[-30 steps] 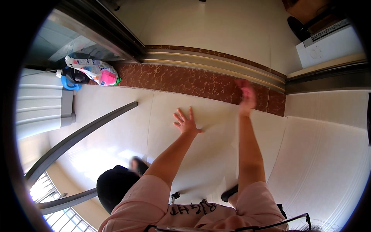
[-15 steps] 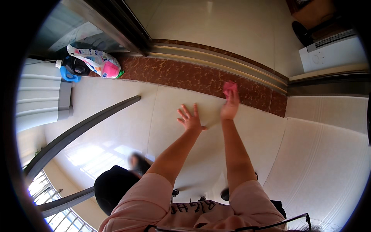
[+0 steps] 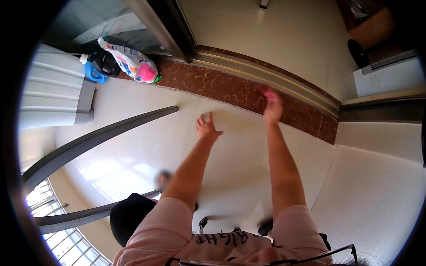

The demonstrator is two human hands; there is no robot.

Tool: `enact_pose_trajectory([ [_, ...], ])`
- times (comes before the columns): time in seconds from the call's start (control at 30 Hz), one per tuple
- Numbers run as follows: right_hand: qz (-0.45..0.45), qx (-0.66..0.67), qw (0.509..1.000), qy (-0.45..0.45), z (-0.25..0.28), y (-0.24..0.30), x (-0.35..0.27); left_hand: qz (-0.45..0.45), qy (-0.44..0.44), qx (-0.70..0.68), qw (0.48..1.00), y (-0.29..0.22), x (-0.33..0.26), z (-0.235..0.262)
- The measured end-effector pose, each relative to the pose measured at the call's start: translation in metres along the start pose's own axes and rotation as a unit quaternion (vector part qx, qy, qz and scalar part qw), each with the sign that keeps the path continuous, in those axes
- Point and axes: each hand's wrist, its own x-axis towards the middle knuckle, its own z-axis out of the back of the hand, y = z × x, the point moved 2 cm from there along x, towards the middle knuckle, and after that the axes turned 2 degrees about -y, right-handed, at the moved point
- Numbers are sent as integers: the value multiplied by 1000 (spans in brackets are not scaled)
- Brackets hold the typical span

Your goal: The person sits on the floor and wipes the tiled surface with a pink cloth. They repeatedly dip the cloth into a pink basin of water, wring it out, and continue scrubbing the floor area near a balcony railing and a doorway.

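Note:
My right hand (image 3: 274, 111) reaches over the red-brown marble strip (image 3: 213, 82) at the doorway. A crumpled pink cloth (image 3: 269, 94) is under its fingers; both are blurred by motion. My left hand (image 3: 207, 128) is over the pale tiled floor (image 3: 235, 164), left of the right hand and just short of the strip. Its index finger and thumb stretch apart, and it holds nothing. Whether its fingertips press on the floor is hard to tell.
Metal sliding-door tracks (image 3: 266, 75) run behind the strip. At its left end are a white-and-pink detergent bag (image 3: 137, 66), a black bottle (image 3: 105, 64) and a blue-handled container (image 3: 94, 73). A curved grey bar (image 3: 102, 133) arches at left; a white appliance (image 3: 386, 77) is far right.
The view has swung, shifting the scene to the right. My left hand has moved left across the floor, its fingers less spread. My right hand has slid the cloth slightly left and farther along the strip.

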Motion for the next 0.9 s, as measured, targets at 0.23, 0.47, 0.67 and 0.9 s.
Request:
enact_pose_trajectory([
  [0.23, -9, 133, 972, -191, 103, -17, 48, 61, 94, 71, 991, 61, -4, 15],
  [0.47, -37, -95, 978, -180, -8, 5, 18, 95, 106, 72, 987, 51, -2, 22],
  [0.67, 65, -483, 869, -87, -84, -1, -7, 92, 108, 95, 985, 45, -4, 26],
  [0.9, 125, -567, 814, 12, -139, -15, -29, 114, 127, 88, 981, 40, 3, 29],
])
